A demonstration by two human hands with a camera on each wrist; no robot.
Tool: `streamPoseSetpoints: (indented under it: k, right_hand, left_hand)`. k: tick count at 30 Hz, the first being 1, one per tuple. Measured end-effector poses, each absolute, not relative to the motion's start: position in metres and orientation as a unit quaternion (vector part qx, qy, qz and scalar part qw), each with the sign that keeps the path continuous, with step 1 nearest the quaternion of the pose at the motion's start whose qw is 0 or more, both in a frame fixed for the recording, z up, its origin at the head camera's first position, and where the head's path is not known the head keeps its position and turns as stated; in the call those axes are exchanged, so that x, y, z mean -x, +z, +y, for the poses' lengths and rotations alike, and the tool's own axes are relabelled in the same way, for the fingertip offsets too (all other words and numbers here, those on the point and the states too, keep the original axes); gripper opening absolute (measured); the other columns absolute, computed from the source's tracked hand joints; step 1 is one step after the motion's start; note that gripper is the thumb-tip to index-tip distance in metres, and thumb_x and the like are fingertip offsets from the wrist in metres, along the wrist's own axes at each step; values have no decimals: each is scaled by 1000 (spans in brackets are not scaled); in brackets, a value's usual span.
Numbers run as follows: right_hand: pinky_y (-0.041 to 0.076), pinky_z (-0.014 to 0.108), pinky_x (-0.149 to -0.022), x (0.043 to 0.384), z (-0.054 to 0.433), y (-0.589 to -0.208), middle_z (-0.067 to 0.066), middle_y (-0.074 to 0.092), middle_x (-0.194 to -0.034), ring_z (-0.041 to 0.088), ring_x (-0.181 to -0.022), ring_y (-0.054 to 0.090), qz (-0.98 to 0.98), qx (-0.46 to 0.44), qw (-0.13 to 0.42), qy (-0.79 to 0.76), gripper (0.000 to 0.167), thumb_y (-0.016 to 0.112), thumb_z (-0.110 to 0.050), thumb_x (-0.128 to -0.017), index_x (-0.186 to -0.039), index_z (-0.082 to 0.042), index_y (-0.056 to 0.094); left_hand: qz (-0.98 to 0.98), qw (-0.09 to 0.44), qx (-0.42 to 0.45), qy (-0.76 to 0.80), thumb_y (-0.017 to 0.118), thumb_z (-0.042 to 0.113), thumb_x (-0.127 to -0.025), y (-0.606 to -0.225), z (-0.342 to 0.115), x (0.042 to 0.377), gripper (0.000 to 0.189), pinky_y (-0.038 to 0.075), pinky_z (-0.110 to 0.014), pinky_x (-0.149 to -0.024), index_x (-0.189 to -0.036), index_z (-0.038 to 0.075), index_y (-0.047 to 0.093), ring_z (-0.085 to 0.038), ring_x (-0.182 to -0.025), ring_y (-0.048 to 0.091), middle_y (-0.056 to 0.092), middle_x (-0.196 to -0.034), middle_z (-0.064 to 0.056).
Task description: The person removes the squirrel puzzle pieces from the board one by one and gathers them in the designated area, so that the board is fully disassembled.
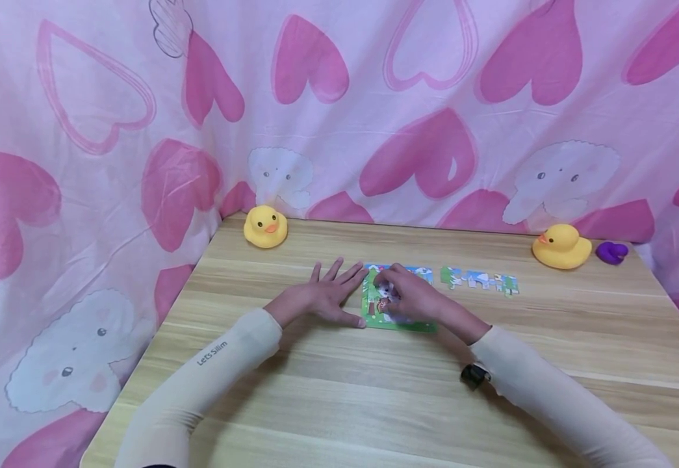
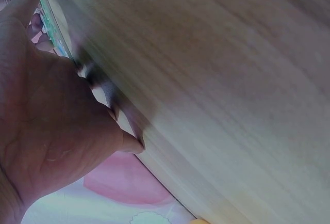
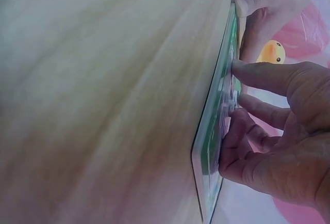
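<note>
A jigsaw puzzle board [image 1: 372,320] with a green and blue picture lies flat on the table. My left hand [image 1: 330,297] rests beside its left edge, fingers spread and straight, the thumb touching the lower left corner. Over the board, my right hand [image 1: 415,296] has bent fingers, with thumb and forefinger at either side of a puzzle piece [image 1: 385,292] within the picture. In the right wrist view the right fingertips [image 3: 238,69] meet the board's surface. The palm hides much of the board's right half. Several loose puzzle pieces [image 1: 478,280] lie right of the board.
A yellow rubber duck [image 1: 266,227] stands at the table's back left. Another, larger yellow duck [image 1: 561,247] sits at the back right, next to a small purple duck [image 1: 612,253]. Behind the wooden table [image 1: 327,403] hangs a pink heart-patterned curtain [image 1: 339,130].
</note>
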State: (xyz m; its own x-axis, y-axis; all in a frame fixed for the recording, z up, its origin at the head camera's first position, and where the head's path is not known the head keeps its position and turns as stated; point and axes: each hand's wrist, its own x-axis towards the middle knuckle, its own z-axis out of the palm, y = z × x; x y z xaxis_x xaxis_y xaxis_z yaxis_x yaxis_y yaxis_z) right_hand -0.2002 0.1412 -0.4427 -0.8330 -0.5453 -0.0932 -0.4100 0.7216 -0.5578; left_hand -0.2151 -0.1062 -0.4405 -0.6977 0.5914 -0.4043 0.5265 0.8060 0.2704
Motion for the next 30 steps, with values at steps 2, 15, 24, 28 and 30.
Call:
streamPoseSetpoints:
  k: [2, 15, 24, 28, 30]
  right_hand:
    - [55, 37, -86, 201, 141, -443, 11, 60, -127, 21, -99, 58, 920, 262, 124, -265, 48, 82, -15, -93, -137, -11, 64]
    - [56, 44, -91, 202, 143, -446, 16, 60, -129, 26, -107, 60, 909, 280, 99, -292, 50, 86, -9, -88, -132, -7, 65]
    - [58, 41, -90, 204, 143, -445, 14, 60, -125, 26, -105, 62, 903, 278, 108, -309, 50, 86, -9, -87, -131, -7, 65]
    - [58, 38, -87, 206, 144, -444, 13, 60, -121, 25, -102, 61, 901, 282, 117, -309, 49, 87, -8, -86, -129, -7, 65]
    - [57, 37, -86, 207, 144, -443, 13, 59, -120, 24, -101, 60, 900, 283, 124, -308, 48, 88, -8, -86, -128, -7, 65]
  left_hand:
    - [919, 241, -304, 67, 56, 81, -91, -441, -106, 215, 114, -9, -77, -125, -171, 31, -9, -40, -165, -18, -15, -180, 6]
    - [918, 240, -308, 70, 56, 83, -90, -442, -107, 217, 116, -10, -77, -125, -170, 31, -10, -40, -165, -18, -15, -180, 5]
    - [919, 243, -303, 68, 57, 83, -90, -442, -107, 218, 116, -11, -77, -125, -170, 33, -11, -39, -165, -19, -17, -180, 7]
    - [918, 245, -305, 68, 57, 83, -90, -442, -107, 217, 117, -11, -76, -125, -170, 33, -12, -39, -165, -19, -16, -180, 6]
    - [918, 246, -305, 68, 57, 83, -90, -442, -107, 217, 117, -11, -76, -125, -170, 33, -12, -39, -165, -19, -17, -180, 6]
